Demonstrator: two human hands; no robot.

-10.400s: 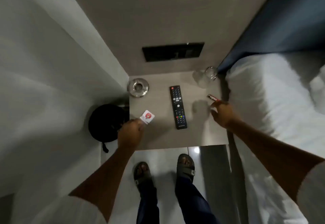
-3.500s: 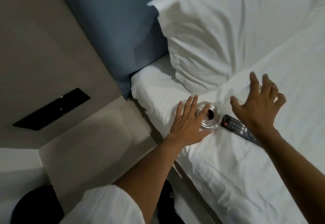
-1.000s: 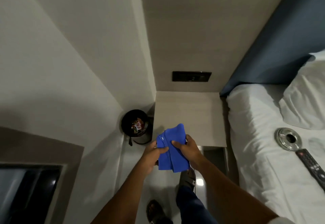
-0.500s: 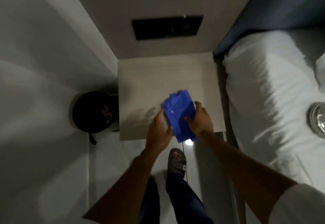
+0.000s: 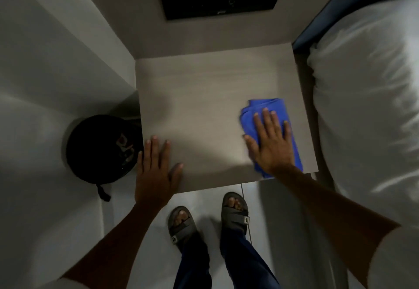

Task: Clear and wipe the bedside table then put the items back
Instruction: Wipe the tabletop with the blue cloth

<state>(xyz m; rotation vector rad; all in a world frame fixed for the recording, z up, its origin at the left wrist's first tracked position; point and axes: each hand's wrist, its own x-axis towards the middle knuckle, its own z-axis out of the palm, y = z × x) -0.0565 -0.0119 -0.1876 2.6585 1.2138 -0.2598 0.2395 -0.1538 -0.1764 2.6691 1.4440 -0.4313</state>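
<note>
I am pressing my right hand [image 5: 271, 143], fingers spread flat and wide, onto the folded blue cloth [image 5: 267, 109] at the right side of the pale wood-grain desk [image 5: 204, 98]. My left hand [image 5: 155, 168] is lying flat, fingers open, on its front left corner.

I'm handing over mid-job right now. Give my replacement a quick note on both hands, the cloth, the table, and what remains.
Right hand: flat and open, pressing the folded blue cloth onto the right side of the pale wood-grain bedside table.
Left hand: open, palm down on the front left corner, holding nothing.
Done: the tabletop carries nothing but the cloth and the hands.
Left: finish wiping, then put the items back; none are in view.
Round black bin sits on the floor, left of the table.
</note>
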